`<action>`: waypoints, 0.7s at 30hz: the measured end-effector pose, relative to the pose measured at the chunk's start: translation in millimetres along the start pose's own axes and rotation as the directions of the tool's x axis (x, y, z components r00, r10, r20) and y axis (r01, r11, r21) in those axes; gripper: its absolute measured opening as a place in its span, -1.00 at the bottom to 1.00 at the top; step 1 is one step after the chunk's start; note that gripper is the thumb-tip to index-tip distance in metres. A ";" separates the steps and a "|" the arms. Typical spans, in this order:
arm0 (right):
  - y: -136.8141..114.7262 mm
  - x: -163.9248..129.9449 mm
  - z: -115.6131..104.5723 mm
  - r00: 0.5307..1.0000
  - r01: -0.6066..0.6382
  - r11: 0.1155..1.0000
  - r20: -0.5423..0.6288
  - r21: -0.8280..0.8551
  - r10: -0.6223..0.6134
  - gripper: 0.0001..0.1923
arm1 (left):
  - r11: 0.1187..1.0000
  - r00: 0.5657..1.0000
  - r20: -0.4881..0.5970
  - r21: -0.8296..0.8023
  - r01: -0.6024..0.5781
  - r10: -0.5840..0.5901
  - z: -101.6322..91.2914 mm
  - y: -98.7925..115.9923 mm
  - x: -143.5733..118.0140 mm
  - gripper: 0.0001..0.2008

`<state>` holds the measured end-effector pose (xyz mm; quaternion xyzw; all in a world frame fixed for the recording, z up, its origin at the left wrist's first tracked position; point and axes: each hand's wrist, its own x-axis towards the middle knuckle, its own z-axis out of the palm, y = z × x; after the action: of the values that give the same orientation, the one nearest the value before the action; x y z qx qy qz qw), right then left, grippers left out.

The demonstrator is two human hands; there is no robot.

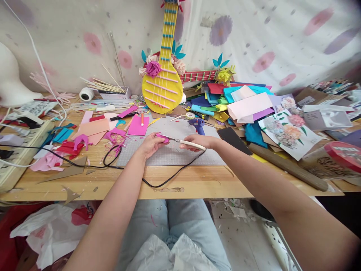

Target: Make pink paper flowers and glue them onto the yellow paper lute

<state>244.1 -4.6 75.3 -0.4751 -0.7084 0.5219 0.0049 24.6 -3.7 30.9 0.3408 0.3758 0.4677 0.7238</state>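
Note:
My left hand [152, 145], above the grey cutting mat [169, 160], pinches a small bright pink piece of paper [163, 138] between thumb and fingertips. My right hand [197, 141] is closed around the cream handles of a pair of scissors [193, 144]. Their metal blades point left and meet the pink piece at my left fingertips. Whether the blades are parted I cannot tell. A blue glue gun [197, 124] lies just beyond my right hand. A larger pink sheet [137, 125] rests at the mat's upper left.
A yellow pipa-shaped instrument [162, 90] with paper roses leans on the wall. Coloured paper [248, 103] is piled at right, beside a black phone [234, 140] and a wooden stick [284, 165]. Pink scraps [117, 137] lie left. A black cord [169, 182] loops across the table's front.

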 end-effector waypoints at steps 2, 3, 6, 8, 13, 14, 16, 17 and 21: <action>1.1 0.0 -0.9 1.000 -0.006 1.000 0.007 0.004 0.006 -0.46 | 1.000 1.000 0.013 0.018 0.012 -0.012 -0.2 0.5 -0.5 -0.74; 1.6 -0.1 -1.3 1.000 -0.004 1.000 0.012 0.008 0.004 -0.46 | 1.000 1.000 0.017 0.025 0.016 -0.016 -0.4 0.5 -0.7 -0.74; 2.2 -1.1 -2.2 1.000 -0.002 1.000 0.029 0.019 0.001 -0.46 | 0.999 0.999 0.026 0.039 0.027 -0.028 -0.9 0.4 -1.3 -0.74; 1.7 -2.4 -2.9 0.999 -0.014 1.000 0.040 0.024 0.013 -0.47 | 0.998 0.999 0.037 0.047 0.036 -0.038 -1.3 0.2 -1.7 -0.74; 1.1 -4.7 -6.3 0.997 -0.027 0.999 0.080 0.030 0.024 -0.48 | 0.994 0.992 0.099 0.088 0.064 -0.073 -4.5 -0.8 -1.4 -0.73; 1.7 -4.7 -7.1 0.996 -0.025 0.999 0.087 0.031 0.023 -0.48 | 0.993 0.990 0.115 0.095 0.071 -0.081 -5.1 -1.0 -1.3 -0.73; 3.7 -4.4 -8.7 0.995 -0.028 0.999 0.098 0.031 0.024 -0.48 | 0.991 0.986 0.139 0.105 0.082 -0.096 -5.5 -1.3 -1.2 -0.72; 4.8 -4.2 -9.4 0.995 -0.029 0.999 0.099 0.031 0.026 -0.48 | 0.990 0.985 0.143 0.109 0.087 -0.102 -5.4 -1.3 -1.2 -0.72; 8.6 -3.4 -11.2 0.994 -0.019 0.999 0.104 0.029 0.016 -0.49 | 0.986 0.983 0.138 0.130 0.108 -0.125 -3.6 -0.7 -1.8 -0.70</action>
<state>257.4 1.4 75.7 -0.4534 -0.6956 0.5565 -0.0291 21.3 -5.1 28.9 0.3948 0.3692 0.3747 0.7533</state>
